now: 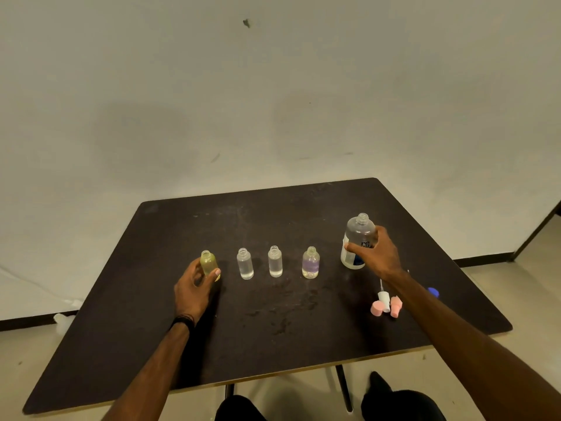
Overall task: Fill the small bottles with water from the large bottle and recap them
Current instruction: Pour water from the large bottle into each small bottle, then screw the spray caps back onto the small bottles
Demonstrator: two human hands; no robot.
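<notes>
Several small uncapped bottles stand in a row on the dark table (pixel 273 344). My left hand (pixel 194 287) grips the leftmost one, a yellowish bottle (pixel 208 262). To its right stand two clear bottles (pixel 245 264) (pixel 275 261) and a purple-tinted bottle (pixel 310 262). My right hand (pixel 376 253) holds the large clear bottle (pixel 358 238), which stands upright, uncapped, at the right end of the row. Pink caps (pixel 378 308) (pixel 396 306) and a white spray top (pixel 384 299) lie near my right forearm. A blue cap (pixel 433 291) lies further right.
The table's front edge runs close to my legs, and its right edge is just beyond the blue cap. Wet streaks mark the table in front of the bottles. A white wall stands behind the table. A small white object (pixel 62 319) lies on the floor at left.
</notes>
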